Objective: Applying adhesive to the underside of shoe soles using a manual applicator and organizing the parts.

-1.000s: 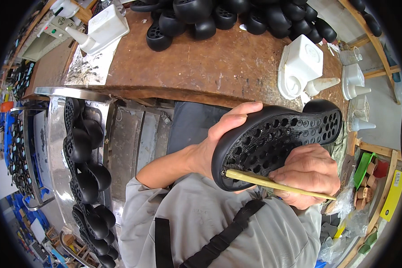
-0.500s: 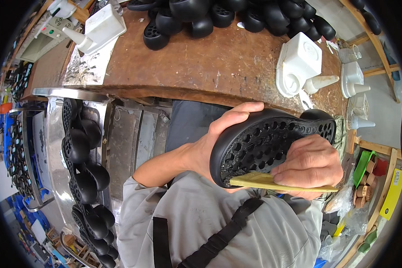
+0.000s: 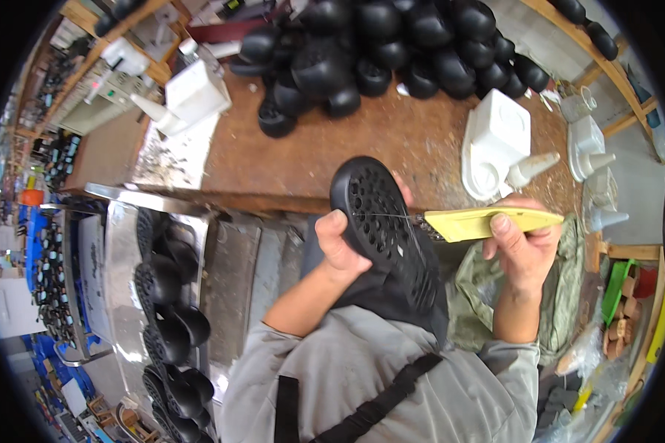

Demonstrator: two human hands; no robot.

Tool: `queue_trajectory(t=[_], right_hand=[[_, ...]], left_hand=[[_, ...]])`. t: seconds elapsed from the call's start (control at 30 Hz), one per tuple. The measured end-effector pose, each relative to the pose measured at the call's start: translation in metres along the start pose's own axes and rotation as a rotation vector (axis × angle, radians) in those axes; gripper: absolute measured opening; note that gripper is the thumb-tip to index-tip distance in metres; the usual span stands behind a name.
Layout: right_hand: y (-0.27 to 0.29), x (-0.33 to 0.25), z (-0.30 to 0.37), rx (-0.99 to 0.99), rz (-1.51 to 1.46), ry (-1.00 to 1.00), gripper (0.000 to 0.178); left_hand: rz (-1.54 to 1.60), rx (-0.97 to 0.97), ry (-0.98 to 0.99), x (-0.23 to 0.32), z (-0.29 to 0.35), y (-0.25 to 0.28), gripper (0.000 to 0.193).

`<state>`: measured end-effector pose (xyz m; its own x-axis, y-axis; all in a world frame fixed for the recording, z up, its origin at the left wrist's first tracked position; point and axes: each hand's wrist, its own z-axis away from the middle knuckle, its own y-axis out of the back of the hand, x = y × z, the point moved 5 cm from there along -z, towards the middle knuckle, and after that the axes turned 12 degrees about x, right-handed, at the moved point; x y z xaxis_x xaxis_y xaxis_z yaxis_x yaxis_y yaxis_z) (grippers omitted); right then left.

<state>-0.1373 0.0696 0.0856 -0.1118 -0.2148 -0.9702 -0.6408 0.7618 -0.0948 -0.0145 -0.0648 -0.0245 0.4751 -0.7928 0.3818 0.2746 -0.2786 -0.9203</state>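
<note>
My left hand (image 3: 341,247) grips a black perforated shoe sole (image 3: 380,221), held upright with its heel end up, in front of my chest. My right hand (image 3: 521,247) holds a yellow-handled cutter (image 3: 488,221) level, its blade end pointing left at the sole's edge. A thin strand runs from the blade across the sole. Behind both hands lies the brown workbench (image 3: 310,151).
A heap of black soles (image 3: 399,40) covers the back of the bench. White plastic bottles with nozzles (image 3: 495,133) (image 3: 192,96) stand on it. To my left a metal tray (image 3: 118,295) holds a row of black soles (image 3: 170,317). Clutter fills the right side.
I turned the sole from lying across to standing upright and raised it. My right hand left the sole's face and now holds the cutter out to the right, higher.
</note>
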Motion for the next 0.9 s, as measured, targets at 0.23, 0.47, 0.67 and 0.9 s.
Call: queue_trajectory(t=[0.23,0.47,0.67,0.9], right_hand=[[-0.035,0.003,0.000,-0.034,0.195,0.334,0.015],[-0.051,-0.011,-0.007,-0.142,0.287,0.563,0.016],[-0.051,-0.008,0.001,-0.278,0.201,0.635,0.018],[-0.044,-0.004,0.014,-0.328,0.176,0.607,0.019]], left_hand=[[0.079,0.054,0.034,-0.004,0.009,-0.033,0.084],[0.106,-0.037,0.032,-0.001,0.005,-0.050,0.091],[-0.023,-0.037,0.078,-0.003,0.005,-0.047,0.102],[0.094,-0.008,0.144,-0.004,0.007,-0.046,0.098]])
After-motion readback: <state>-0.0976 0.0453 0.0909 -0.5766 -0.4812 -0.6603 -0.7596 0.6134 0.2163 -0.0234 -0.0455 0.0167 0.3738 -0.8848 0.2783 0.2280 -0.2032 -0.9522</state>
